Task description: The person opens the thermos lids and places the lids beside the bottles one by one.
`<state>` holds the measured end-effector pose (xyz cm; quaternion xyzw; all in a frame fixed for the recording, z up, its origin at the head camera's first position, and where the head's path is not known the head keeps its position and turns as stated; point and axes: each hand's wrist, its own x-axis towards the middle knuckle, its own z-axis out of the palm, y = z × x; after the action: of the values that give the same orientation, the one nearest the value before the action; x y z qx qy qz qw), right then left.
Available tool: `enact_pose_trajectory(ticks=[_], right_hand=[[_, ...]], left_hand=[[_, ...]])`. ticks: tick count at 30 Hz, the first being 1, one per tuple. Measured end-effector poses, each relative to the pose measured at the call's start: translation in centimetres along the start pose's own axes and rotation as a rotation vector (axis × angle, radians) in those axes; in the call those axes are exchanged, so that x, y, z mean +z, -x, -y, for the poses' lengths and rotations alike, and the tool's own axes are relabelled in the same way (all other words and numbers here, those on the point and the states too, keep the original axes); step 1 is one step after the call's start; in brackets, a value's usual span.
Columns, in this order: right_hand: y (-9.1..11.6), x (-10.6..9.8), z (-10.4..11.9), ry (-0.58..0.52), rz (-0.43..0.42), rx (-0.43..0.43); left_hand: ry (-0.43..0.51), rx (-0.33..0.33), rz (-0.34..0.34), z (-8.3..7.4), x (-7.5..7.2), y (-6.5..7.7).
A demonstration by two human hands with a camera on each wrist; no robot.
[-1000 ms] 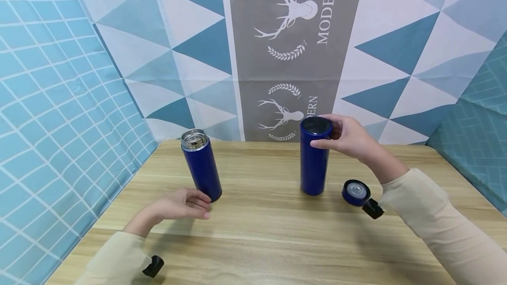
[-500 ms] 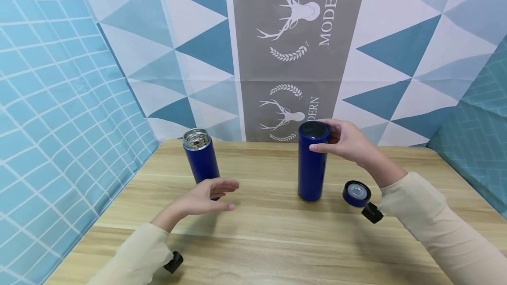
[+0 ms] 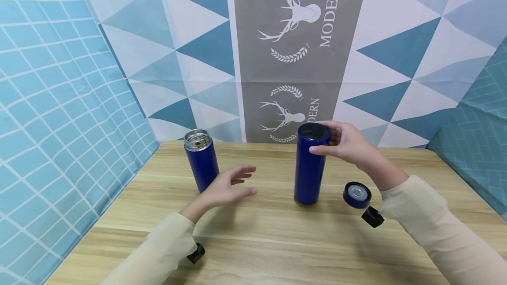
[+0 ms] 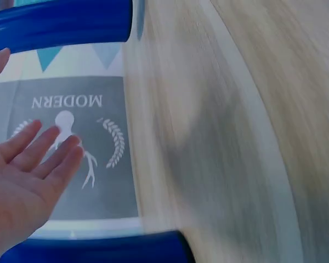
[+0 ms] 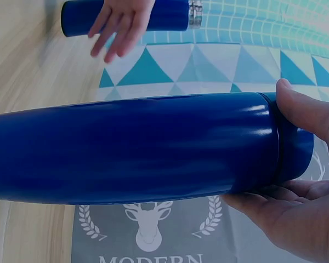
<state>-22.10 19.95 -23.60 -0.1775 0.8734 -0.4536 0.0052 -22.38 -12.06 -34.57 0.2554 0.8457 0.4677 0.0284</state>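
Observation:
My right hand point(image 3: 348, 144) grips the top of a capped blue thermos point(image 3: 309, 173), thumb in front and fingers behind. In the right wrist view the thumb point(image 5: 301, 112) presses on the lid band. Whether the base touches the table is unclear. My left hand point(image 3: 225, 188) is between the two bottles, fingers extended and holding nothing. Behind it stands an uncapped blue thermos point(image 3: 203, 166) with a bare steel neck, its lower part partly hidden by that hand. A loose blue lid point(image 3: 357, 195) lies with its pale inside up, right of the capped thermos.
A wooden table point(image 3: 257, 250) carries everything. Behind its far edge hangs a patterned cloth point(image 3: 285, 56) with deer heads. Blue checked cloth point(image 3: 51, 122) lines the left side. A small black device point(image 3: 372, 217) sits at the right sleeve, close to the lid.
My left hand has moved away from beside the uncapped thermos, rightward toward the capped one. The capped thermos, in my right hand, has shifted slightly nearer and left.

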Motion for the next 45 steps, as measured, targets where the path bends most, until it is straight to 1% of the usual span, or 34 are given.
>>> enact_pose_trajectory(ticks=[5,7,9,12,17,23,33,36,41,45], right_hand=[[0.2,0.5,0.2,-0.026,0.0,-0.012],[0.3,0.7,0.2,-0.044,0.005,-0.02],[0.4,0.9,0.3,-0.056,0.009,-0.025],[0.6,1.1,0.5,-0.072,0.013,-0.03],[0.6,1.5,0.8,-0.11,0.023,-0.042],[0.7,1.9,0.7,-0.144,0.049,-0.054],[0.7,2.6,0.9,-0.174,0.077,-0.089],[0.7,2.8,1.0,-0.19,0.084,-0.098],[0.8,3.1,1.2,-0.192,0.098,-0.111],[0.8,3.5,1.4,-0.203,0.115,-0.121]], left_hand=[[0.04,0.058,-0.099,-0.2,1.4,-0.8],[0.071,0.066,-0.118,-0.2,1.9,-1.0],[0.1,0.063,-0.122,-0.2,2.4,-1.0],[0.147,0.059,-0.105,-0.2,3.0,-1.0],[0.196,0.105,-0.069,-0.4,4.1,-1.2],[0.215,0.12,-0.059,-0.7,5.1,-1.4],[0.254,0.169,0.02,-1.3,6.2,-1.4],[0.258,0.162,0.03,-1.5,6.4,-1.6],[0.277,0.121,0.033,-1.8,6.5,-1.8],[0.283,0.12,0.029,-2.0,6.6,-1.8]])
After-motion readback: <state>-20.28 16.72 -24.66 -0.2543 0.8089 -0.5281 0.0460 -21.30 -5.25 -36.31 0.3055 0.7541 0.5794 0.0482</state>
